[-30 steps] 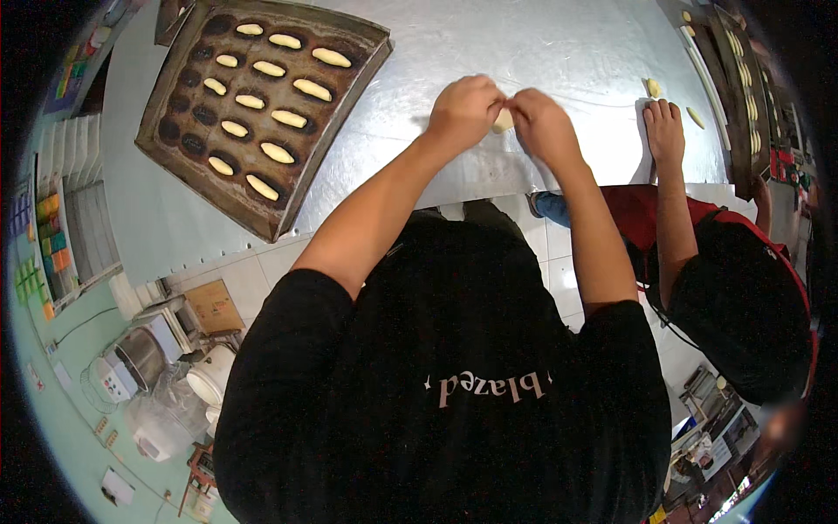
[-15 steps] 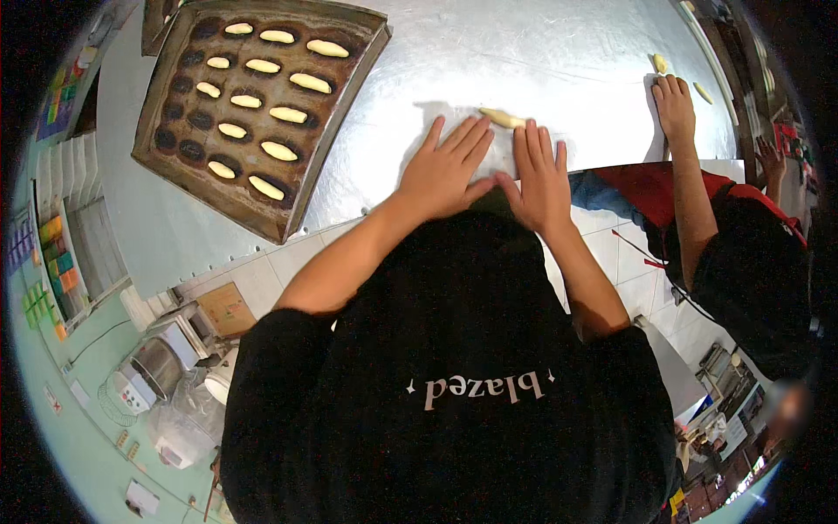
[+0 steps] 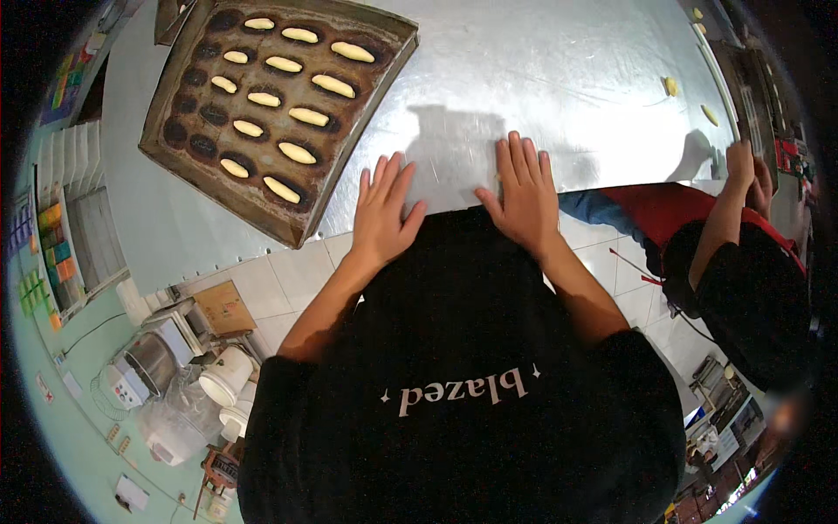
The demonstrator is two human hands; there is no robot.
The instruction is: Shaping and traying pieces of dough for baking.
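My left hand (image 3: 381,208) rests open at the near edge of the metal table (image 3: 454,140), just right of a dark baking tray (image 3: 349,148) holding several pale, elongated dough pieces (image 3: 309,116). My right hand (image 3: 524,192) lies open and palm-down on the tabletop, fingers stretched away from me; a tiny pale bit shows by its index finger, too small to tell whether dough is beneath. Farther right, a small dough lump (image 3: 670,86) and a slimmer piece (image 3: 710,113) lie on the metal.
At the right, a co-worker's hands (image 3: 740,166) are at the table edge beside a long pale rod (image 3: 721,96) and dark trays (image 3: 752,87). A second tray corner (image 3: 170,22) is at upper left. White buckets (image 3: 225,375) and a mixer (image 3: 144,367) stand below left.
My hands have moved apart and flattened, the left drawing back and leftward. The dough piece seen between them is no longer visible. The co-worker's hand has moved right and down to the edge.
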